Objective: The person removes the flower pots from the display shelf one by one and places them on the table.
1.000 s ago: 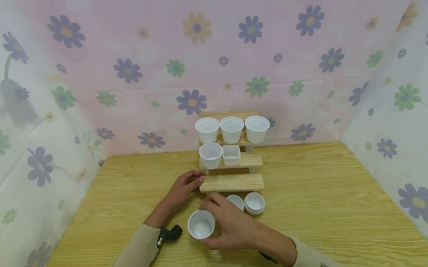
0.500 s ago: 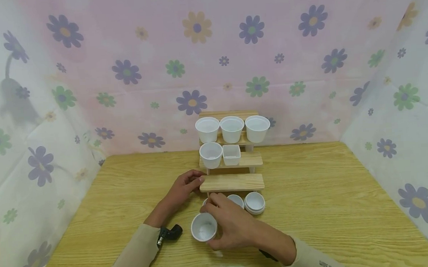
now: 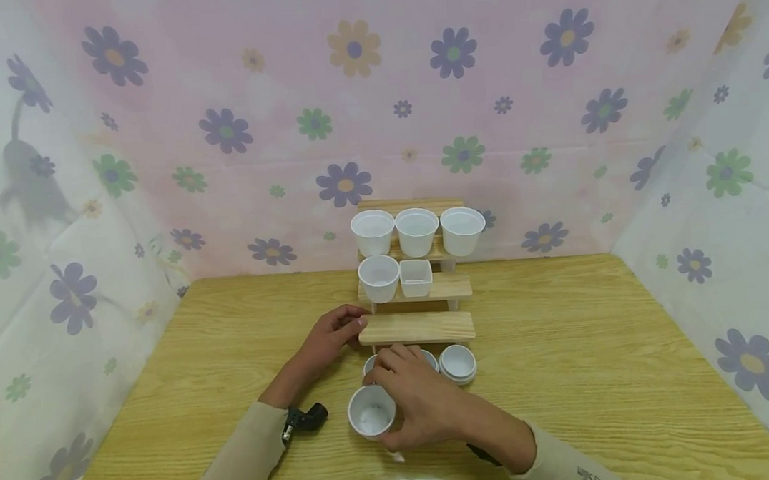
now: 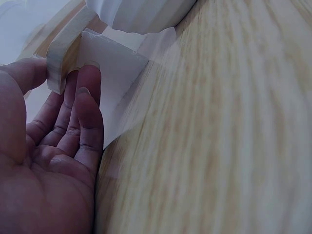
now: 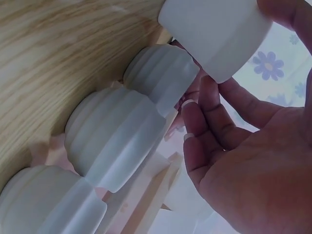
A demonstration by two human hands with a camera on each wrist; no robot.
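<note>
My left hand [image 3: 327, 335] grips the left end of the lowest wooden shelf board [image 3: 420, 328]. In the left wrist view the thumb is on one side of the board's end [image 4: 61, 63] and the fingers are on the other. A smooth white pot [image 3: 373, 412] is pinched between the thumb and fingers of my right hand [image 3: 424, 399], its mouth facing up toward the head camera. The right wrist view shows that pot's outer wall [image 5: 217, 36]. Beyond it, three ribbed white pots [image 5: 117, 136] stand in a row before the lowest board; my right hand partly hides two in the head view.
White round pots [image 3: 417, 231] stand side by side on an upper step of the stand. One step lower are another round pot [image 3: 379, 279] and a square pot [image 3: 416, 279]. The wood-grain table [image 3: 556, 333] meets flowered cloth walls behind and at both sides.
My right hand has shifted the held pot slightly to the right and nearer to me, uncovering part of the left ribbed pot. The left hand has stayed on the board.
</note>
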